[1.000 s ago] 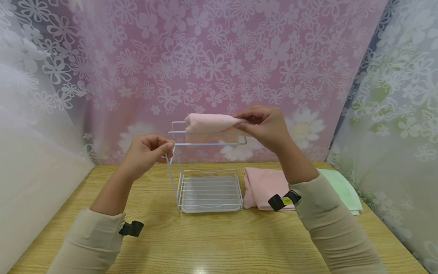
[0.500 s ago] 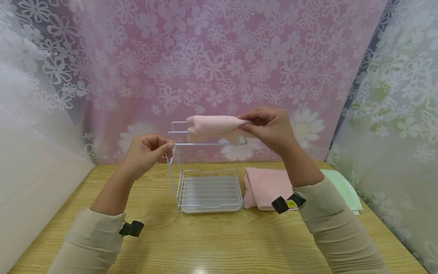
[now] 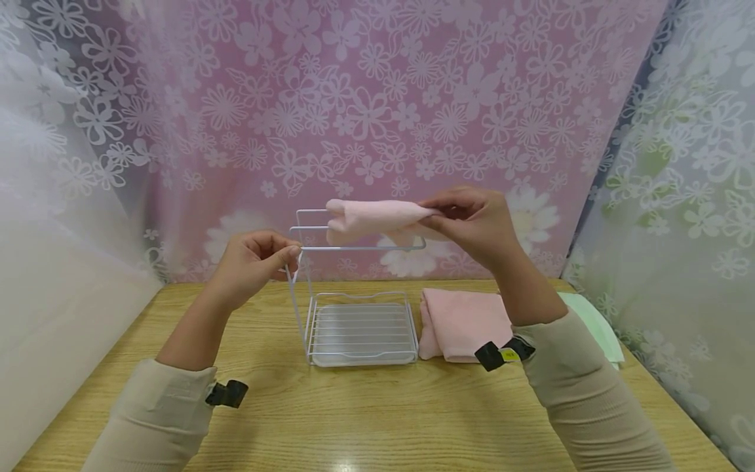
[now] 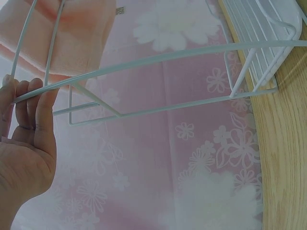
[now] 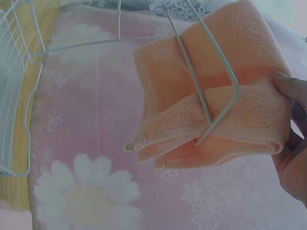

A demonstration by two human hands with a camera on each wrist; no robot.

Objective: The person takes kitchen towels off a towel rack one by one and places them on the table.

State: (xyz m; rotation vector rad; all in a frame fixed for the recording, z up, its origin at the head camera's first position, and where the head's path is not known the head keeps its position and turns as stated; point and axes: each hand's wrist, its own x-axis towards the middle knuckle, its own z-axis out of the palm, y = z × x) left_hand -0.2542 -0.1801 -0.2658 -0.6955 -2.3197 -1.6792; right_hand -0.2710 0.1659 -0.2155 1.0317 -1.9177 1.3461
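Observation:
A white wire rack (image 3: 362,248) stands on the table, its horizontal top bars reaching to the right. At the upper left corner my left hand (image 3: 250,269) pinches the frame; the left wrist view shows its fingers (image 4: 44,120) around the white rod. My right hand (image 3: 472,223) pinches the right end of a folded pink towel (image 3: 377,218) at the level of these bars. In the right wrist view, the thumb (image 5: 290,88) presses on the towel (image 5: 225,62), and the rack's bars cross in front of the cloth. A small tag (image 5: 129,147) shows at one corner.
Below the bars, the rack's wire basket has a pale tray (image 3: 362,334) under it. To its right lie a folded pink towel (image 3: 463,321) and a light green cloth (image 3: 592,324), partly behind the right forearm. Floral curtains (image 3: 366,118) enclose the wooden table (image 3: 354,419).
My right hand has moved to the right and slightly down, drawing the pink towel along the top bars toward their right end. The left hand and the rack have stayed put.

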